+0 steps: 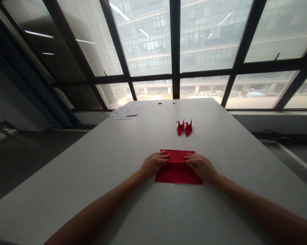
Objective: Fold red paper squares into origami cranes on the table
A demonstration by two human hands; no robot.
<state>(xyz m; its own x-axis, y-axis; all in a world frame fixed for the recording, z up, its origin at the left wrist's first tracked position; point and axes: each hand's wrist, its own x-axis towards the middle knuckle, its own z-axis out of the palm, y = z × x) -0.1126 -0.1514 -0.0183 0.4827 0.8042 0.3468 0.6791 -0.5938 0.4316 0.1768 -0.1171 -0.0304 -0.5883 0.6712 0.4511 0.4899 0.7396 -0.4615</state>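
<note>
A sheet of red paper (179,173) lies on the white table before me, with a crease or fold line running across its middle. My left hand (155,164) holds its left side, fingers over the upper part and thumb near the crease. On the right side my right hand (201,166) grips the paper in the same way. Fingertips of both hands cover parts of the sheet's side edges. Beyond the paper stand two folded red paper cranes, a left crane (180,128) and a right crane (188,129), side by side.
Loose white papers (129,109) lie at the table's far left, with a dark pen-like stick (132,115) on them. A round dark hole (160,103) shows near the far edge of the white table (112,153). Tall windows (204,37) rise behind it.
</note>
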